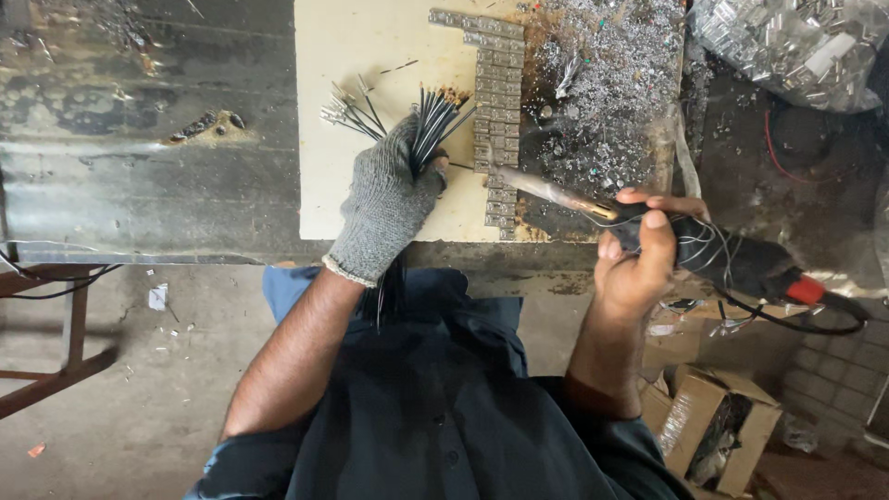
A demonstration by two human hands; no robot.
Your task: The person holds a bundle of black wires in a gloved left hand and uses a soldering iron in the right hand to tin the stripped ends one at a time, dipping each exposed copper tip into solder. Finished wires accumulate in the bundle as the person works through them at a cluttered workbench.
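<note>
You work in soft, even daylight with faint shadows. The cream board above your left hand looks brightest, nearly washed out. Right of your right hand, the plastic bag of metal parts glints. Focus is sharp; the edges bend slightly.

Gloved left hand around a wire bundle, bare right hand gripping a soldering iron.

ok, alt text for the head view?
Seen from above, a gloved left hand grips a bundle of thin dark wires on a pale board, while the bare right hand holds a soldering iron beside a column of small metal pieces.
</note>
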